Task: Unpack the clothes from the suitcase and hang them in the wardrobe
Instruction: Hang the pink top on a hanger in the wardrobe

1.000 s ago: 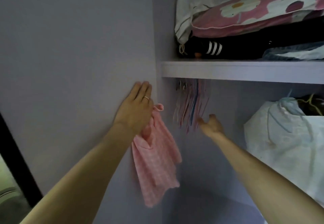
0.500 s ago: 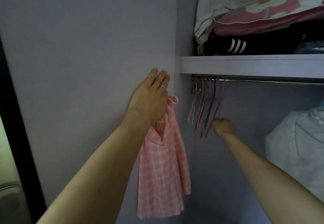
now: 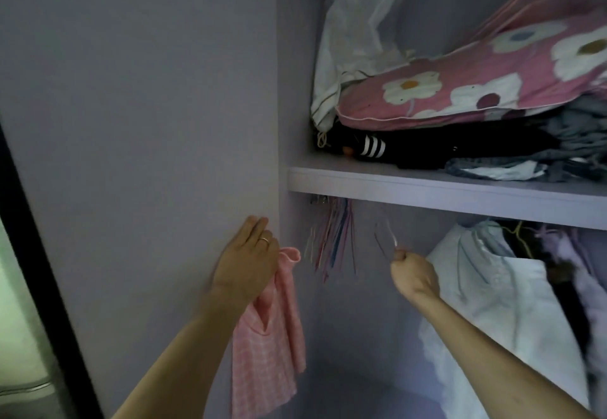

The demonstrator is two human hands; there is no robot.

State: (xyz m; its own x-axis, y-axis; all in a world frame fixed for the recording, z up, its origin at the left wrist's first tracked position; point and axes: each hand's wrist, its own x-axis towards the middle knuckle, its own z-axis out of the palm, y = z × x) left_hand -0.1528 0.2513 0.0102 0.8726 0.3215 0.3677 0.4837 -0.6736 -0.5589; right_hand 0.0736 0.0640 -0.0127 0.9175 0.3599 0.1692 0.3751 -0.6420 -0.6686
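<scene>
At frame centre, under the shelf edge [image 3: 427, 193], the right hand [image 3: 414, 276] is pinching a pale wire hanger [image 3: 387, 238] in a closed fist, apart from the bunched hangers [image 3: 331, 238] to its left, open space between. At lower centre-left, the left hand [image 3: 244, 267] is pressing the wardrobe's side panel edge [image 3: 277, 123], fingers extended together, thumb gripping the pink checked dress [image 3: 266, 353], which is hanging free.
</scene>
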